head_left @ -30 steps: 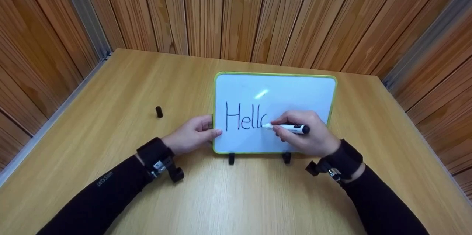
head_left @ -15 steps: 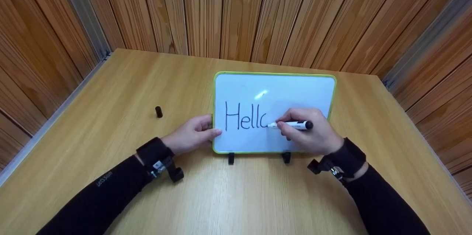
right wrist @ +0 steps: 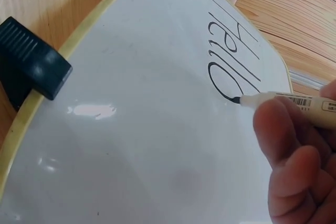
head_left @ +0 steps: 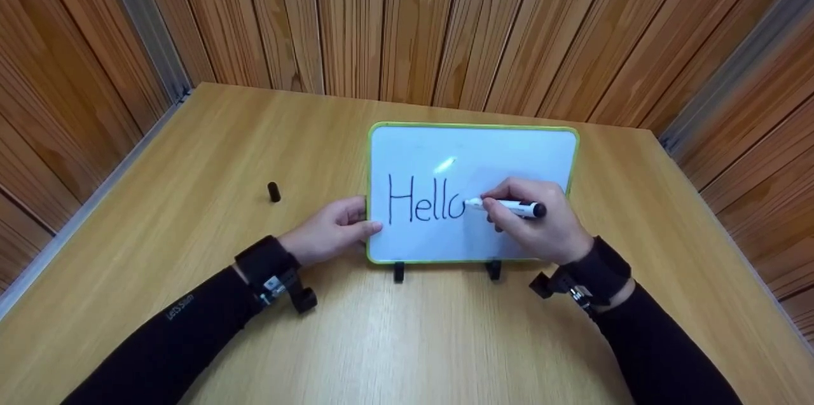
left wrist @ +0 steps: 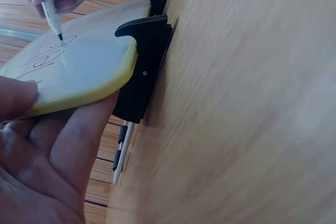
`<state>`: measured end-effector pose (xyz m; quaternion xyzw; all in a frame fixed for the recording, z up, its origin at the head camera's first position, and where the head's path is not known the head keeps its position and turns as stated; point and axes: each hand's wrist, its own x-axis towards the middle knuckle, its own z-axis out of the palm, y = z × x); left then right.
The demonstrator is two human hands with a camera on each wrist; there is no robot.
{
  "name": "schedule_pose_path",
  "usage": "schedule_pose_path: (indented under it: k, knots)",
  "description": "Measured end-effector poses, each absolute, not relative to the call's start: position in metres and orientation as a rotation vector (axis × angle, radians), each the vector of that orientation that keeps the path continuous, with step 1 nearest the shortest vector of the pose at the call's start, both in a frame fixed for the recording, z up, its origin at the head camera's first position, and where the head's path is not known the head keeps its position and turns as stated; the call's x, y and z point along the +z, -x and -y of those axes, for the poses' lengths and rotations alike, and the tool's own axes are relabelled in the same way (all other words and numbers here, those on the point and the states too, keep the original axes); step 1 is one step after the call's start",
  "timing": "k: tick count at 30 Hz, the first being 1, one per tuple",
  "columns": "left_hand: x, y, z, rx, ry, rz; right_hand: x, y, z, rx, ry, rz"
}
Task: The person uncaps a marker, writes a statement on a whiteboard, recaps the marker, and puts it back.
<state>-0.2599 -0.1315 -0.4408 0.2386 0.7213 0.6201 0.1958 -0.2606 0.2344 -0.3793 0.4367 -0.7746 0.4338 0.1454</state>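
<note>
A whiteboard [head_left: 432,243] with a yellow-green rim leans on a black stand [left wrist: 140,72]. Dark handwriting [right wrist: 231,51] on it reads "Hell" plus a nearly round "o". My left hand [head_left: 334,230] grips the board's left edge, thumb on the front and fingers behind, as the left wrist view shows. In my right hand [head_left: 540,220] a white marker [head_left: 518,208] with a black end is pinched between thumb and fingers. The marker's black tip [right wrist: 236,99] touches the board at the end of the "o" stroke.
A small black marker cap [head_left: 274,192] stands on the wooden table [head_left: 222,157], left of the board. Two front hooks of the stand, one a black hook [head_left: 399,272], hold the board's lower edge. Wood-panelled walls [head_left: 381,23] enclose the table at the back and sides.
The right hand with the marker has moved rightward, then up, along the "o", whose curve now runs round its bottom and up its right side. The left hand keeps its place on the board.
</note>
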Motion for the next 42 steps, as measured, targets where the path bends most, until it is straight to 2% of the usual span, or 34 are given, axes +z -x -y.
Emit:
schedule_pose_path:
  k: [17,42]
  knots:
    - [-0.44,0.26,0.131,1.729,-0.684,-2.023,-0.382,0.262,-0.23,1.223,-1.331,2.158]
    - [-0.439,0.258,0.131,1.728,-0.636,-2.028,-0.383,0.263,-0.263,1.266,-1.237,2.157]
